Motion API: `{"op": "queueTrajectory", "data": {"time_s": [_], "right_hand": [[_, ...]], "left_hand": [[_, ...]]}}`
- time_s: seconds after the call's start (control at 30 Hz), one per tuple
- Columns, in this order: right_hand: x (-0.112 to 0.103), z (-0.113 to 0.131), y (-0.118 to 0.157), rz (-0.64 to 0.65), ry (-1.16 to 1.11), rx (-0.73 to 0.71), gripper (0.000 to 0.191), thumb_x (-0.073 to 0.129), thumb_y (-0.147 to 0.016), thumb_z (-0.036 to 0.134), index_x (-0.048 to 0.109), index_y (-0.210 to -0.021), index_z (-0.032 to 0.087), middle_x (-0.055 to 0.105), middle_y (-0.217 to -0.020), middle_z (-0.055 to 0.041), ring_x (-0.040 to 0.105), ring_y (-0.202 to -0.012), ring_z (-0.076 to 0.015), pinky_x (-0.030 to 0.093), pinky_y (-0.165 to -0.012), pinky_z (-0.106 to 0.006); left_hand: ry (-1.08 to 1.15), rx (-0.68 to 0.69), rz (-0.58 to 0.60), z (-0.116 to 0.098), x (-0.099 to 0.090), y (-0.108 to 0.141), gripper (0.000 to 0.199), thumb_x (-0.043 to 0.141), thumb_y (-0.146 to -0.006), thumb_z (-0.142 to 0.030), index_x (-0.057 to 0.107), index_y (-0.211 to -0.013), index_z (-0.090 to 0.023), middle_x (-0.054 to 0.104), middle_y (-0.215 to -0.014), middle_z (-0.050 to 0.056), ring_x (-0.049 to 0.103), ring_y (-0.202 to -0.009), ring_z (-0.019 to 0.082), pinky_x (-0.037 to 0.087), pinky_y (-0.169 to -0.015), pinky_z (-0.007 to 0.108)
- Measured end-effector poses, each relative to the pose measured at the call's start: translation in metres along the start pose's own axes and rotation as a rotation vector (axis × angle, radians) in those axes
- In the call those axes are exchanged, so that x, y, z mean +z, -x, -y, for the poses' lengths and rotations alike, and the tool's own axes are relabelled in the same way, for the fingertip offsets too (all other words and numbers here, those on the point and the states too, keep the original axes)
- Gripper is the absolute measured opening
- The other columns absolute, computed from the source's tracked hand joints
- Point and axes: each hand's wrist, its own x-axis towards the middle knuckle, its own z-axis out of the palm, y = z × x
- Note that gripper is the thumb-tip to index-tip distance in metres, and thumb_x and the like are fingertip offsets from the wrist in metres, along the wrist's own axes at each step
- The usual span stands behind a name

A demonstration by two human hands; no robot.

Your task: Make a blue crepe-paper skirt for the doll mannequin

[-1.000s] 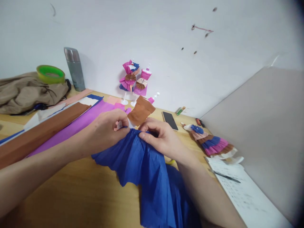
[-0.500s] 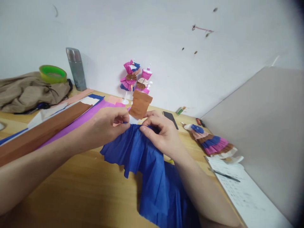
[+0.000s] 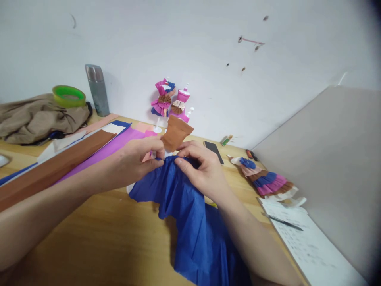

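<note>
A long strip of blue crepe paper [image 3: 190,222] hangs in gathered folds toward the table's near side. At its top edge, my left hand [image 3: 143,157] pinches the paper between thumb and forefinger. My right hand [image 3: 204,165] grips the same edge just to the right, thumb on the front and fingers behind. Directly beyond the fingertips is a brown paper bodice shape [image 3: 177,133], tilted to the right, with a bit of white below it. What joins the blue strip to the brown piece is hidden by my fingers.
Brown [image 3: 59,165] and purple [image 3: 98,159] paper sheets lie at left. Small dressed stands [image 3: 163,99] are against the wall. A bottle [image 3: 97,91], tape roll [image 3: 69,96] and cloth [image 3: 38,119] stand back left. Right are a phone [image 3: 213,152], layered paper dress [image 3: 264,178] and notebook [image 3: 315,246] with pen.
The brown piece has tilted further to the right and shifted slightly. Both hands keep their pinch on the blue paper, whose left folds have dropped flatter. The camera view has shifted a little.
</note>
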Motion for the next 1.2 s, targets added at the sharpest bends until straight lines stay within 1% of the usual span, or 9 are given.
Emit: {"op": "queueTrajectory", "data": {"time_s": [0.1,0.27,0.37,0.47,0.57,0.73,0.87,1.07,1.2], "right_hand": [[-0.001,0.001,0.000,0.009,0.000,0.016,0.007,0.059,-0.084,0.017,0.061,-0.078,0.019,0.068,-0.093,-0.0071,0.063,-0.087,-0.0180,0.048,-0.079,-0.031],[-0.001,0.003,0.002,-0.020,-0.007,0.051,0.007,0.059,-0.084,0.018,0.060,-0.077,0.020,0.069,-0.091,-0.0053,0.063,-0.084,-0.0175,0.047,-0.077,-0.031],[0.001,0.002,0.003,-0.022,-0.018,0.064,0.007,0.060,-0.084,0.019,0.060,-0.077,0.019,0.068,-0.089,-0.0050,0.063,-0.082,-0.0171,0.047,-0.076,-0.030],[0.003,0.000,0.002,-0.023,-0.026,0.067,0.007,0.060,-0.084,0.020,0.061,-0.078,0.018,0.068,-0.087,-0.0051,0.062,-0.080,-0.0167,0.046,-0.075,-0.029],[0.004,-0.002,0.001,-0.024,-0.026,0.083,0.008,0.060,-0.084,0.021,0.061,-0.077,0.018,0.068,-0.086,-0.0048,0.062,-0.078,-0.0167,0.046,-0.073,-0.029],[0.004,-0.001,-0.002,-0.029,0.010,0.119,0.010,0.059,-0.083,0.022,0.060,-0.074,0.019,0.066,-0.077,-0.0026,0.060,-0.070,-0.0158,0.045,-0.068,-0.029],[0.005,-0.002,-0.003,-0.044,0.029,0.110,0.012,0.059,-0.081,0.022,0.058,-0.070,0.019,0.063,-0.071,-0.0017,0.057,-0.065,-0.0147,0.042,-0.064,-0.028],[0.006,-0.003,-0.006,-0.051,0.046,0.109,0.012,0.059,-0.080,0.022,0.057,-0.069,0.019,0.063,-0.070,-0.0013,0.056,-0.064,-0.0145,0.042,-0.063,-0.027],[0.005,-0.003,-0.006,-0.048,0.041,0.078,0.013,0.059,-0.080,0.020,0.057,-0.068,0.019,0.063,-0.070,-0.0012,0.056,-0.064,-0.0143,0.042,-0.063,-0.027]], "left_hand": [[0.013,-0.002,-0.020,0.000,0.000,0.000,0.012,0.052,-0.083,-0.020,0.056,-0.073,-0.018,0.055,-0.067,-0.005,0.047,-0.064,0.010,0.036,-0.064,0.022],[0.001,-0.096,-0.056,-0.002,-0.001,-0.002,0.014,0.050,-0.083,-0.025,0.055,-0.073,-0.018,0.052,-0.063,-0.004,0.046,-0.061,0.011,0.036,-0.059,0.023],[0.010,-0.067,-0.083,-0.002,-0.002,-0.004,0.014,0.047,-0.083,-0.024,0.050,-0.072,-0.018,0.051,-0.067,-0.003,0.047,-0.064,0.012,0.037,-0.060,0.024],[0.009,-0.061,-0.129,-0.003,-0.004,-0.008,0.014,0.045,-0.081,-0.026,0.045,-0.070,-0.019,0.047,-0.066,-0.003,0.044,-0.062,0.011,0.037,-0.060,0.024],[0.016,-0.098,-0.123,-0.005,-0.005,-0.010,0.014,0.046,-0.079,-0.027,0.043,-0.068,-0.019,0.044,-0.064,-0.004,0.042,-0.060,0.011,0.036,-0.057,0.023],[0.039,-0.145,-0.122,-0.008,-0.004,-0.012,0.014,0.047,-0.076,-0.028,0.041,-0.067,-0.020,0.043,-0.062,-0.005,0.041,-0.057,0.010,0.036,-0.056,0.022],[0.027,-0.174,-0.123,-0.009,-0.003,-0.014,0.013,0.046,-0.076,-0.027,0.041,-0.067,-0.020,0.043,-0.060,-0.005,0.039,-0.055,0.010,0.033,-0.054,0.022],[0.012,-0.162,-0.126,-0.006,-0.002,-0.014,0.014,0.047,-0.077,-0.026,0.041,-0.067,-0.020,0.043,-0.061,-0.005,0.039,-0.056,0.010,0.032,-0.055,0.022],[-0.011,-0.084,-0.092,-0.004,-0.003,-0.009,0.014,0.047,-0.080,-0.025,0.044,-0.068,-0.019,0.046,-0.064,-0.004,0.043,-0.060,0.011,0.034,-0.058,0.023]]}}
